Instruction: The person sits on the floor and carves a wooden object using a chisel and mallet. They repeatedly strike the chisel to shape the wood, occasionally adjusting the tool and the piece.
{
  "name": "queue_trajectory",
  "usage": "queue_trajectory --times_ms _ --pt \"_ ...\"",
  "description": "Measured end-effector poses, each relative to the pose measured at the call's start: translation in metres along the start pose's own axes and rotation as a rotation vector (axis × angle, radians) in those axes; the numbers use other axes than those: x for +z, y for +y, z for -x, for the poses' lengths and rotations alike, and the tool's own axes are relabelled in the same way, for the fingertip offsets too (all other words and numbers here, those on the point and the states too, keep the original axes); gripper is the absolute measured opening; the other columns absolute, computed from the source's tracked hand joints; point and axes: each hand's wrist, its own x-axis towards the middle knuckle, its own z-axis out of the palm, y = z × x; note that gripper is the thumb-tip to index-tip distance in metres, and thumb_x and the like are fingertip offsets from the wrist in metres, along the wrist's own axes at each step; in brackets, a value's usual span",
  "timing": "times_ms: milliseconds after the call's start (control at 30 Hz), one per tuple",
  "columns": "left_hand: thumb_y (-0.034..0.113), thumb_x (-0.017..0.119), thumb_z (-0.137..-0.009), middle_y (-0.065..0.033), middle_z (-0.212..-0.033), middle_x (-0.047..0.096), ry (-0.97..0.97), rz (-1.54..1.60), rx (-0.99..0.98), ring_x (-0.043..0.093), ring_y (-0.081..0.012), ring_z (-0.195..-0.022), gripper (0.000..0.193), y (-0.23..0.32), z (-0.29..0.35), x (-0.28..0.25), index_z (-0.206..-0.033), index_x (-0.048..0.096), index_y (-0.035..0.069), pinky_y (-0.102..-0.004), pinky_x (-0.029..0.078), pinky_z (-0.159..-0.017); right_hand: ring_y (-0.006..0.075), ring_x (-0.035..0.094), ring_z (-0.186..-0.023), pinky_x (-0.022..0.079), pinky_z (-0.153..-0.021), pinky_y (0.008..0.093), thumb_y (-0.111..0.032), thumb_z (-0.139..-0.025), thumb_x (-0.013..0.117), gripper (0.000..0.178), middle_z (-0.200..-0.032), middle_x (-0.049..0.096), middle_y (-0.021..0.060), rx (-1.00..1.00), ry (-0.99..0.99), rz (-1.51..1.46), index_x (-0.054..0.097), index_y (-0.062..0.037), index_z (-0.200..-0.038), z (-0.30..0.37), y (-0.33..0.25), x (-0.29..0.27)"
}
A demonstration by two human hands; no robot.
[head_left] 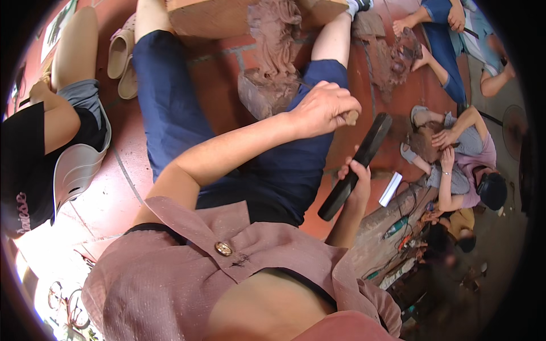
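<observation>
A brown carved figure [276, 42] with draped folds rests between my legs, its rough uncarved base [261, 94] toward me. My left hand [323, 109] is closed around a chisel [351, 118]. The butt of its wooden handle pokes out beside the fingers, and a thin dark shank points at the figure's base. Whether its tip touches is too small to tell. Lower right of it, my right hand [355, 173] grips a thick black bar [364, 153] with rounded ends. The bar is tilted and stands apart from the chisel.
A wooden block [207, 20] lies beyond my knees on red tiles, near beige clogs [120, 54]. On my right are another carving [392, 59], a white rectangular object [391, 189] and a green power tool [395, 227]. People sit close on both sides.
</observation>
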Motion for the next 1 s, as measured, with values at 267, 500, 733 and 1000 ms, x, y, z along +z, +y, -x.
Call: queue_trajectory --times_ms 267,500,733,1000 --pt "-0.001 0.071 -0.067 0.0019 -0.075 0.053 0.035 -0.030 0.109 0.054 -0.0214 -0.081 0.034 0.002 -0.003 0.018 -0.095 0.068 0.018 -0.0348 0.038 -0.081 0.0162 0.052 -0.068 0.045 -0.060 0.0301 -0.013 -0.089 0.059 0.040 -0.085 0.053 0.0061 0.057 -0.119 -0.236 0.048 -0.0084 -0.127 -0.007 0.001 0.023" --pt "0.000 0.071 -0.071 0.0029 -0.075 0.054 0.020 -0.065 0.007 0.054 -0.0198 -0.079 0.030 -0.006 0.010 0.019 -0.094 0.068 0.019 -0.0345 0.038 -0.080 0.0174 0.056 -0.063 0.048 -0.056 0.0328 -0.005 -0.082 0.063 0.049 -0.080 0.056 0.0081 0.148 -0.073 -0.344 0.048 -0.0094 -0.129 -0.009 0.020 0.037" --pt "0.004 0.072 -0.072 0.0029 -0.070 0.054 0.067 -0.070 -0.023 0.054 -0.0198 -0.077 0.027 -0.013 0.015 0.025 -0.093 0.069 0.020 -0.0341 0.038 -0.076 0.0169 0.055 -0.056 0.047 -0.052 0.0321 -0.004 -0.080 0.066 0.054 -0.076 0.056 0.0092 0.116 -0.064 -0.143 0.046 -0.0056 -0.130 -0.002 0.023 0.033" --pt "0.009 0.075 -0.075 0.0017 -0.070 0.058 0.188 -0.006 -0.132 0.057 -0.0205 -0.074 0.026 -0.025 0.003 0.028 -0.098 0.072 0.021 -0.0335 0.040 -0.075 0.0128 0.055 -0.054 0.045 -0.053 0.0261 0.002 -0.078 0.071 0.037 -0.070 0.057 0.0063 -0.233 0.117 0.214 0.052 -0.0016 -0.110 0.005 -0.009 0.053"
